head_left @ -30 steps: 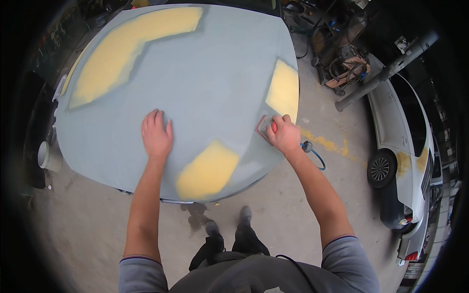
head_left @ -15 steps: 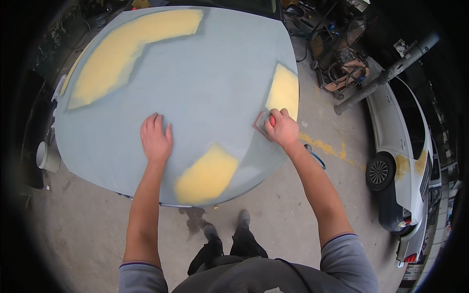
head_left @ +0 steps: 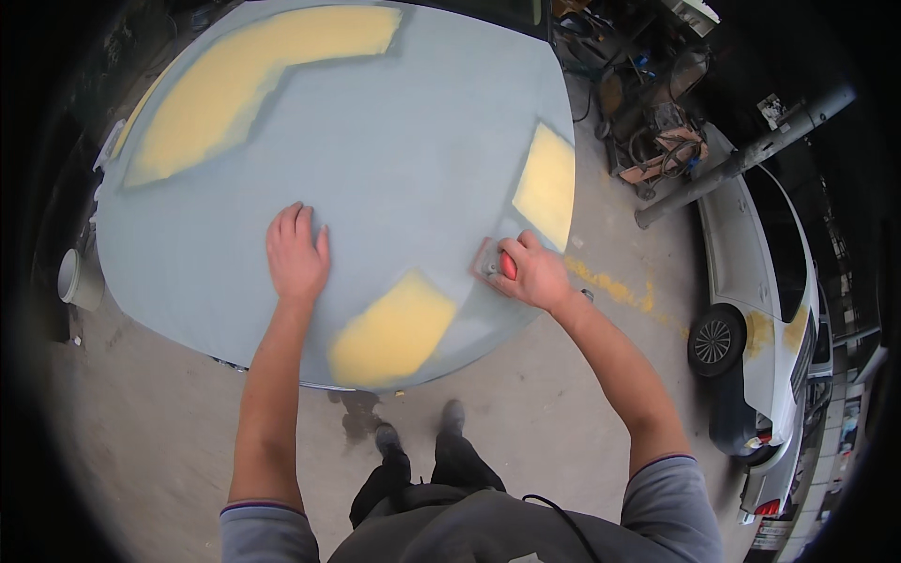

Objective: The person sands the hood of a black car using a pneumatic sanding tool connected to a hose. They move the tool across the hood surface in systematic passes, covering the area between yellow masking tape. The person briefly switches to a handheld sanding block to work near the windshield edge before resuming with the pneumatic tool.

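A large car hood (head_left: 404,159), grey and matt, lies in front of me with yellow filler patches on it. My right hand (head_left: 540,275) is closed around the red knob of a flat sanding block (head_left: 488,266). The block rests on the grey surface at the right, just nearer to me than the right-hand yellow patch (head_left: 546,186). My left hand (head_left: 297,253) lies flat on the hood, fingers stretched out, holding nothing. Between the hands and closer to me is another yellow patch (head_left: 392,328). A long curved patch (head_left: 216,103) spans the far left.
A white bucket (head_left: 81,281) stands on the floor left of the hood. At the right are a wheeled machine with cables (head_left: 662,150), a slanting grey post (head_left: 741,159) and a white car (head_left: 751,253). My feet are on the concrete floor (head_left: 544,403) by the near edge.
My right hand has brought the sanding block nearer to me over the hood, away from the right-hand yellow patch. My left hand stays flat in about the same place. The view has shifted slightly.
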`<state>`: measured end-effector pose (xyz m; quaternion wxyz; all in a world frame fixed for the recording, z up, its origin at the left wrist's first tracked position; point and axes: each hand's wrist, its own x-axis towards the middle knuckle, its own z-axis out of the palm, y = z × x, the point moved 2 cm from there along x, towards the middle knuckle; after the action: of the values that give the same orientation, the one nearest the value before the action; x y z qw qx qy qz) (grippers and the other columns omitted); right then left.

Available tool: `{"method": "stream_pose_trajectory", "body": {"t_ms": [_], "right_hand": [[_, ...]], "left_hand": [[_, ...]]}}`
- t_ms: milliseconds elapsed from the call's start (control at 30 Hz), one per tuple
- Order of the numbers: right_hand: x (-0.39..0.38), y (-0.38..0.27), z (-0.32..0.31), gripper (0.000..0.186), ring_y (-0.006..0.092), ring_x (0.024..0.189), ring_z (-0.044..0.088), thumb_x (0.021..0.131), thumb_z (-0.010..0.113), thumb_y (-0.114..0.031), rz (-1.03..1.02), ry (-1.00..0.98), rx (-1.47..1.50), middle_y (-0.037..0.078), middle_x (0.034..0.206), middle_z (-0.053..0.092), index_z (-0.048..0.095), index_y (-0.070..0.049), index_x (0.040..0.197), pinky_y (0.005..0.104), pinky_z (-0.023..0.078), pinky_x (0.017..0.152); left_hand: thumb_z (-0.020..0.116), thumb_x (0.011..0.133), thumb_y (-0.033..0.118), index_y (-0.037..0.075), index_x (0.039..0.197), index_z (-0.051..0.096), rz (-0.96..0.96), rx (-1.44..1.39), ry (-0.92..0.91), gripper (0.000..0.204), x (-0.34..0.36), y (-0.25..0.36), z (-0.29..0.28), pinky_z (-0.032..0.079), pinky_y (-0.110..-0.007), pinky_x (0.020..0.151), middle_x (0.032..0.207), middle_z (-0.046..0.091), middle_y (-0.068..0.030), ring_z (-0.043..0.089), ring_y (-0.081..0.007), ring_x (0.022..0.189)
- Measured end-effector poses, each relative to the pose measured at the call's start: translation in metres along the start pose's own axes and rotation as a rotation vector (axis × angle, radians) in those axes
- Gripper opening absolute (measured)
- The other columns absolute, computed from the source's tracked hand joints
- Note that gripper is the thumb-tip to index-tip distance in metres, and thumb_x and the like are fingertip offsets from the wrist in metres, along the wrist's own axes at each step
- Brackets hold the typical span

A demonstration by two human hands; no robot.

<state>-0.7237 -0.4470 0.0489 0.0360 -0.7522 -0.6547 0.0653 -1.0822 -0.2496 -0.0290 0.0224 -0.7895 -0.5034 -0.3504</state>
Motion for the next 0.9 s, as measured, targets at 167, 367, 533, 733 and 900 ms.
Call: {"method": "stream_pose_trajectory", "body": {"t_ms": [167, 367, 533, 733, 900], "right_hand": [[0.059, 0.004, -0.030, 0.053, 0.0373, 0.094, 0.073, 0.084, 0.084, -0.043, 0.067, -0.072, -0.138, 0.012, 0.116, 0.064, 0.066, -0.018, 0.127, 0.0482, 0.061, 0.082], [0.110, 0.023, -0.037, 0.054, 0.0366, 0.099, 0.074, 0.085, 0.084, -0.043, 0.106, -0.068, -0.168, 0.012, 0.114, 0.066, 0.066, -0.017, 0.127, 0.0483, 0.060, 0.085], [0.108, 0.025, -0.038, 0.054, 0.0374, 0.099, 0.074, 0.085, 0.084, -0.044, 0.123, -0.083, -0.175, 0.013, 0.116, 0.065, 0.065, -0.017, 0.129, 0.0482, 0.061, 0.084], [0.044, -0.004, -0.029, 0.044, 0.0372, 0.089, 0.072, 0.090, 0.080, -0.047, 0.123, -0.102, -0.134, 0.013, 0.110, 0.063, 0.064, -0.015, 0.114, 0.0491, 0.059, 0.078], [-0.005, -0.016, -0.004, 0.041, 0.0367, 0.085, 0.071, 0.091, 0.081, -0.049, 0.093, -0.021, -0.094, 0.013, 0.107, 0.062, 0.065, -0.015, 0.109, 0.0496, 0.058, 0.074]], "left_hand": [[0.075, 0.098, 0.019, 0.005, 0.136, 0.064, 0.009, -0.022, 0.015, 0.042, -0.002, -0.003, 0.000, 0.044, -0.049, 0.119, 0.145, 0.062, -0.0105, 0.055, -0.0338, 0.138], [0.074, 0.098, 0.019, 0.006, 0.135, 0.065, 0.004, -0.037, -0.002, 0.041, -0.001, -0.006, 0.001, 0.043, -0.049, 0.120, 0.145, 0.062, -0.0097, 0.055, -0.0332, 0.138], [0.074, 0.099, 0.020, 0.007, 0.135, 0.065, -0.002, -0.019, -0.007, 0.040, -0.002, -0.005, 0.001, 0.043, -0.049, 0.120, 0.145, 0.062, -0.0096, 0.055, -0.0331, 0.139], [0.073, 0.100, 0.022, 0.007, 0.136, 0.064, -0.001, 0.004, 0.000, 0.040, -0.004, -0.005, 0.004, 0.043, -0.048, 0.120, 0.145, 0.062, -0.0094, 0.054, -0.0330, 0.139], [0.072, 0.101, 0.024, 0.007, 0.137, 0.064, 0.005, 0.015, -0.004, 0.041, -0.005, -0.003, 0.006, 0.043, -0.049, 0.120, 0.146, 0.062, -0.0095, 0.054, -0.0332, 0.139]]}}
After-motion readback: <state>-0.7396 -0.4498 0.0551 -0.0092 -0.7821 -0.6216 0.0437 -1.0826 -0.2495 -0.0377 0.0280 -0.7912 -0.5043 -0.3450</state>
